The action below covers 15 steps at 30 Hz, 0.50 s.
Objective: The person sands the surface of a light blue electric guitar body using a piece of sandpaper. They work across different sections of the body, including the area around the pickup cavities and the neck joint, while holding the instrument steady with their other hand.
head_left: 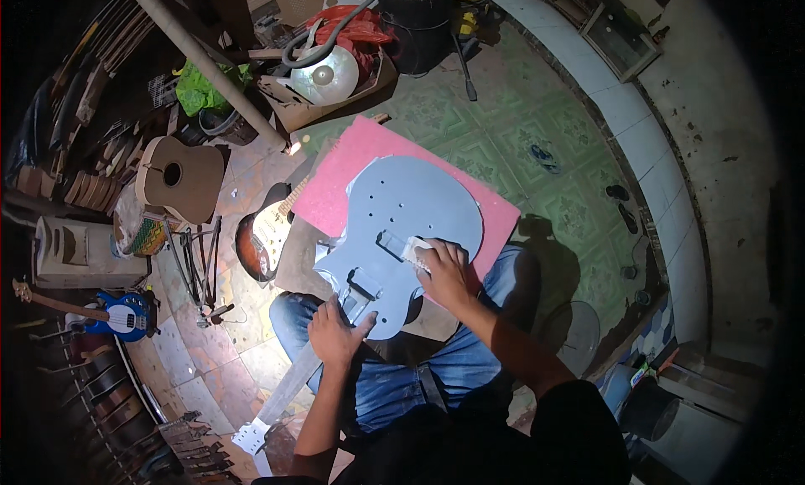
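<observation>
While I look down through the head camera, the left hand [335, 330] lies across the grey guitar [419, 191] where the neck [289, 389] joins it, thumb apart from the fingers; I cannot tell whether it grips underneath. The right hand [444, 271] holds a pale block [412, 250] against the surface, at the rim of a rectangular cutout [390, 244]. The grey guitar rests on a pink sheet [335, 166], its round end near the sheet's right corner, while the neck juts past it to the lower left. Just beside the sheet's left corner lies a sunburst guitar [260, 242]; beyond the upper-right edge, I have green tiles [495, 133] running past sandals [543, 158] to a pale kerb [620, 112]. Farther off, a cardboard box [277, 91] carries a whitish globe [327, 74] and red plastic [360, 32], between a black drum [415, 28] and a dark bin [225, 126] topped with a green bag [199, 88].
</observation>
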{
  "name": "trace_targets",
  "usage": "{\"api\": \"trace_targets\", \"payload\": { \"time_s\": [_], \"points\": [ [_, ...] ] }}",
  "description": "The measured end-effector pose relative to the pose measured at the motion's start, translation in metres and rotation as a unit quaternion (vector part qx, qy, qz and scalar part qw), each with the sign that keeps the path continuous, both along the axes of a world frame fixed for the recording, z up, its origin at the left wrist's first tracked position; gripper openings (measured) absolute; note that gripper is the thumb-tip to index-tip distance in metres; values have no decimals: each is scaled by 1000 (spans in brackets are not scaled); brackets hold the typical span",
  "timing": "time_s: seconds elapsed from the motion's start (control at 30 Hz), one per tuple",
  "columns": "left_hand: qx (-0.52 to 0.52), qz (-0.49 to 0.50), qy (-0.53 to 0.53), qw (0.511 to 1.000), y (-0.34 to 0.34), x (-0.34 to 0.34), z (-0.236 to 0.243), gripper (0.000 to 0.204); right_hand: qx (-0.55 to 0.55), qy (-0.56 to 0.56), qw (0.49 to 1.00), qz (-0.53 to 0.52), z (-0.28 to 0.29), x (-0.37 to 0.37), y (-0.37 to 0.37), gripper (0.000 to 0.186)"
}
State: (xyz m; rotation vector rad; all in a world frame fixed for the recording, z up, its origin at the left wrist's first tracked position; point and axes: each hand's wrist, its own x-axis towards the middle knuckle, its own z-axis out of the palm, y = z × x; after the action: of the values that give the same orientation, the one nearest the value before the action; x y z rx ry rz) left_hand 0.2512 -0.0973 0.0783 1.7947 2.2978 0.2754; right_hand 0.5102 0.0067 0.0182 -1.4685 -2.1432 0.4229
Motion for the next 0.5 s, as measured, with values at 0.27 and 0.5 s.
{"api": "trace_targets", "payload": {
  "time_s": [0.27,0.5],
  "points": [
    [16,-20,-15,1000,7,15,0,94,-26,-60,959,-277,-24,80,105,49],
    [11,-2,5,1000,-2,-1,1,95,-1,-41,997,-63,-3,24,50,57]
  ]
}}
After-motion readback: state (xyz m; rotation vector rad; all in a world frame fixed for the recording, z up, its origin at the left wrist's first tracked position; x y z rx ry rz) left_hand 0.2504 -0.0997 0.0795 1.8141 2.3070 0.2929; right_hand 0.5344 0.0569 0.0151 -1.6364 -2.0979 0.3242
